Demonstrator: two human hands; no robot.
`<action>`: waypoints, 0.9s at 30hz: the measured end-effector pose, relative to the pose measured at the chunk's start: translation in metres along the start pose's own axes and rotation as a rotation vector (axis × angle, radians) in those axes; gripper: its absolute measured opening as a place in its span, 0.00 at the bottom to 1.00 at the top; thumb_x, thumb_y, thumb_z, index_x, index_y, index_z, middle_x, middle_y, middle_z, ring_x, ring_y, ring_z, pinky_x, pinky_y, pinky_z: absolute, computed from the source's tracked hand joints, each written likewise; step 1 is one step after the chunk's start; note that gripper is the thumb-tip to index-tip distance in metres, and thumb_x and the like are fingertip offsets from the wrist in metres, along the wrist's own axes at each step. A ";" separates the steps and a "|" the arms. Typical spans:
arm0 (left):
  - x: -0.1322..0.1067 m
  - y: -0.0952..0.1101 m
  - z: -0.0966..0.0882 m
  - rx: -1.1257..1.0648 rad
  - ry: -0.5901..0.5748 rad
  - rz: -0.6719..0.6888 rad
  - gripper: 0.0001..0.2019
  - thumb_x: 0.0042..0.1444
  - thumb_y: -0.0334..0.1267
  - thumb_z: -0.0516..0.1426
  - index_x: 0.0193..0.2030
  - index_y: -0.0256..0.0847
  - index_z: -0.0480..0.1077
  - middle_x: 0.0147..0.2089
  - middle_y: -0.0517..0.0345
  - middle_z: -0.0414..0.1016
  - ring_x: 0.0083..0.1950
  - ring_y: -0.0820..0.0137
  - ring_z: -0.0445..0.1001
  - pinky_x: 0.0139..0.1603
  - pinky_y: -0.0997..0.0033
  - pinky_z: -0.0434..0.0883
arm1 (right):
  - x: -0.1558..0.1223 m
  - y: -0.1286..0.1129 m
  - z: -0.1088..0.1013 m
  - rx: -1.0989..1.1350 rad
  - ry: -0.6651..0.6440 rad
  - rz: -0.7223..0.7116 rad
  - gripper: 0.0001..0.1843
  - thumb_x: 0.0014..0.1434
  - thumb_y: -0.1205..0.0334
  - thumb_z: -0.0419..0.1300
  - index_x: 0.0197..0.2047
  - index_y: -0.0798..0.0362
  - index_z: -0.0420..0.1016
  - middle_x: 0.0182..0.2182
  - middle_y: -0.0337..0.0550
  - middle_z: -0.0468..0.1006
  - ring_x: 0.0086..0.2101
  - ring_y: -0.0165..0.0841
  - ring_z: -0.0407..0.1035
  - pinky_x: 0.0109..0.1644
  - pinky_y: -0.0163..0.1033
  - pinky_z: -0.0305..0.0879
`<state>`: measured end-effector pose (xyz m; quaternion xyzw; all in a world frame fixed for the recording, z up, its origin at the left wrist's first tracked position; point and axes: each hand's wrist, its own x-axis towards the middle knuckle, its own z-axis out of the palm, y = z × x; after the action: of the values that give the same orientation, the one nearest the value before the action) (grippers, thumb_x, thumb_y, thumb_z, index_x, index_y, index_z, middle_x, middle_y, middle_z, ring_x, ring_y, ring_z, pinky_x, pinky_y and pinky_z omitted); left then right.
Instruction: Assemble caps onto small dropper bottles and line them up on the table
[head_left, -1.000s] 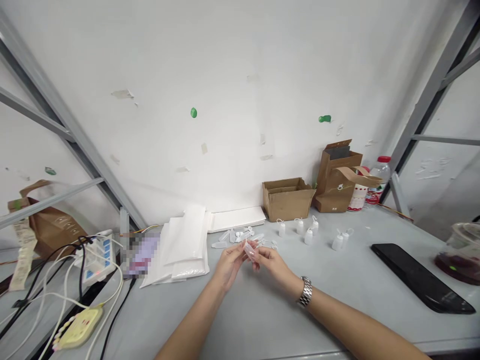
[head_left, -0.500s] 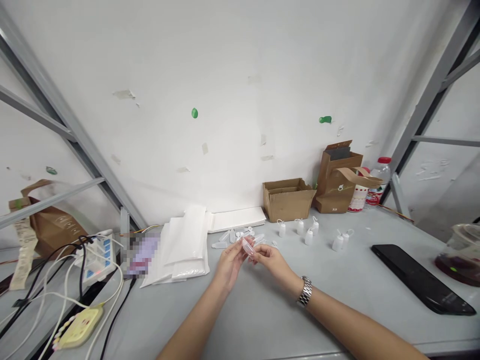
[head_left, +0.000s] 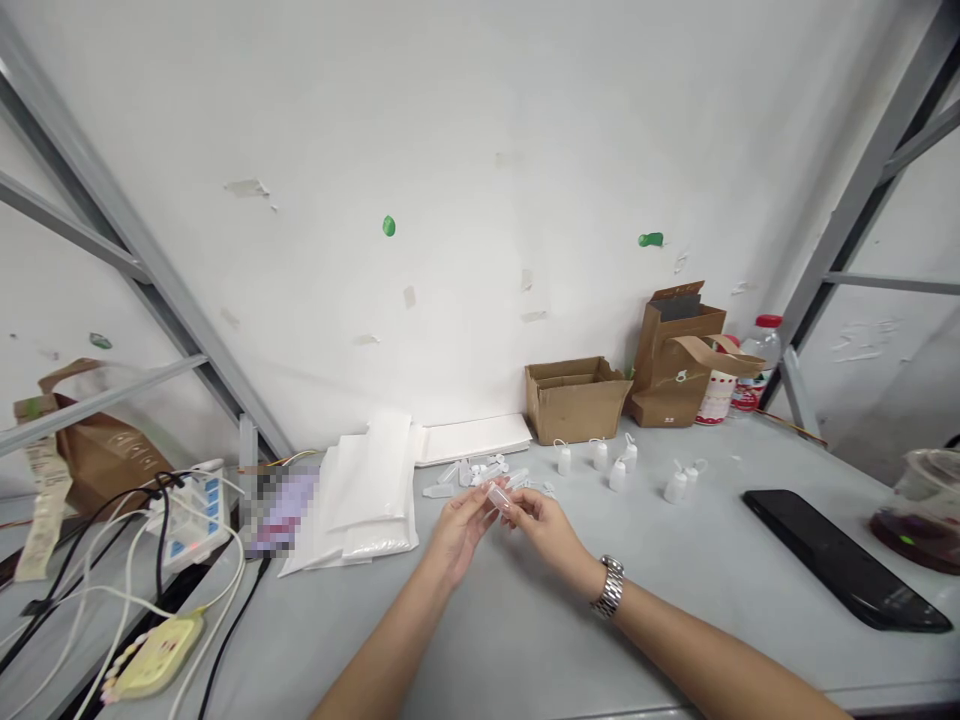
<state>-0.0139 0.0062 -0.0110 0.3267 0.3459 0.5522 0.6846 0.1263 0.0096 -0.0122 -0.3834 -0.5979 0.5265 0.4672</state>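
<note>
Between my two hands is a small clear plastic tube (head_left: 498, 497), slanting, partly covered by the fingers. My left hand (head_left: 463, 525) pinches its upper left end. The fingertips of my right hand (head_left: 538, 515), with a metal watch on the wrist, close on its lower right end. Just behind the hands lies a loose pile of clear tubes (head_left: 439, 491) and small white plastic parts (head_left: 495, 466). To the right, several small white bottles (head_left: 617, 476) with looped cap straps stand upright on the grey table (head_left: 525, 640).
White padded envelopes (head_left: 367, 490) lie left of the pile. An open cardboard box (head_left: 577, 410) and a brown paper bag (head_left: 667, 370) stand against the wall. A black phone (head_left: 840, 555) and a cup of dark drink (head_left: 919, 520) sit at right; cables and a power strip (head_left: 196, 520) at left.
Both hands stay in nearly the same place around the tube. The tube and the fingers on it have shifted very slightly; the things on the table have not moved.
</note>
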 end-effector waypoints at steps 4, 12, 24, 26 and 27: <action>-0.001 0.001 0.001 -0.028 -0.037 0.029 0.11 0.46 0.40 0.61 0.35 0.35 0.75 0.41 0.48 0.76 0.44 0.65 0.71 0.45 0.67 0.65 | 0.000 -0.006 -0.002 0.021 -0.108 -0.010 0.18 0.49 0.46 0.57 0.26 0.54 0.69 0.21 0.37 0.69 0.24 0.29 0.63 0.32 0.36 0.61; -0.004 0.000 0.007 -0.030 -0.070 -0.001 0.14 0.45 0.40 0.61 0.38 0.36 0.75 0.47 0.47 0.74 0.43 0.65 0.71 0.41 0.67 0.65 | 0.002 -0.003 -0.002 0.153 -0.143 0.006 0.19 0.49 0.45 0.58 0.24 0.55 0.69 0.21 0.37 0.70 0.24 0.28 0.62 0.33 0.36 0.60; -0.005 -0.003 0.011 -0.059 0.027 0.029 0.12 0.44 0.41 0.62 0.34 0.36 0.74 0.39 0.51 0.76 0.36 0.69 0.72 0.31 0.73 0.65 | 0.001 -0.002 0.000 0.170 -0.189 0.070 0.20 0.46 0.45 0.60 0.24 0.55 0.70 0.22 0.39 0.73 0.25 0.30 0.65 0.34 0.38 0.61; -0.005 -0.002 0.011 -0.060 0.030 -0.004 0.12 0.43 0.41 0.62 0.34 0.36 0.74 0.40 0.50 0.76 0.38 0.68 0.72 0.32 0.74 0.65 | 0.000 -0.002 0.000 0.219 -0.264 0.078 0.20 0.48 0.44 0.58 0.23 0.55 0.70 0.21 0.40 0.73 0.24 0.30 0.65 0.33 0.37 0.61; -0.005 -0.001 0.011 -0.058 0.029 -0.014 0.12 0.44 0.40 0.62 0.35 0.36 0.74 0.41 0.50 0.75 0.40 0.68 0.72 0.34 0.74 0.66 | 0.000 -0.002 0.000 0.223 -0.273 0.077 0.20 0.49 0.45 0.57 0.23 0.55 0.69 0.21 0.40 0.72 0.24 0.30 0.65 0.33 0.37 0.60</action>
<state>-0.0047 0.0002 -0.0053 0.2962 0.3419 0.5620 0.6925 0.1264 0.0090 -0.0101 -0.2769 -0.5785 0.6542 0.4008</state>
